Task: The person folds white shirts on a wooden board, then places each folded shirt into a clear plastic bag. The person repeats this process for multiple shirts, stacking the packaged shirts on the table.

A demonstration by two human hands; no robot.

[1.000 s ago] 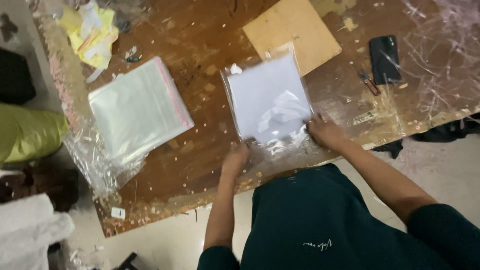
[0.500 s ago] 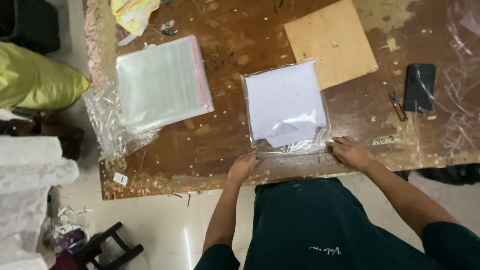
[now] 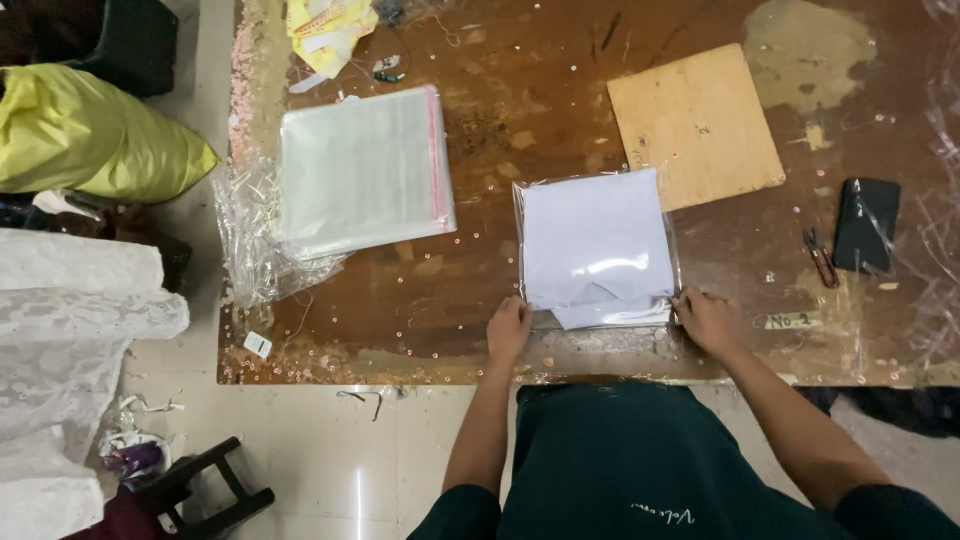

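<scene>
1. The clear bag (image 3: 597, 250) holding a folded white cloth (image 3: 595, 235) is now laid flat near the 6 o'clock edge of the wooden table (image 3: 500, 160); a second ago it was held at a slant, so it has been squared to the table edge
2. The left hand (image 3: 510, 328) has been shifted from under the bag's mouth to its 7 o'clock corner, where the fingers are curled down and pressed on the plastic; whether the film is pinched cannot be told
3. The right hand (image 3: 705, 318) has been brought to the 5 o'clock corner; its fingers are bent and closed on the loose edge of the bag, thumb hidden
4. The open flap between the hands has been pulled flatter than before; the cloth's lower fold is seen just inside it, which suggests the mouth is being evened out
5. At 10 o'clock from the bag, well apart, the stack of empty bags (image 3: 365, 170) is unmoved; the plywood board (image 3: 695, 125) lies at 1 o'clock, just beside the bag, and the small snips (image 3: 820, 257) and black phone (image 3: 866, 225) at 3 o'clock
</scene>
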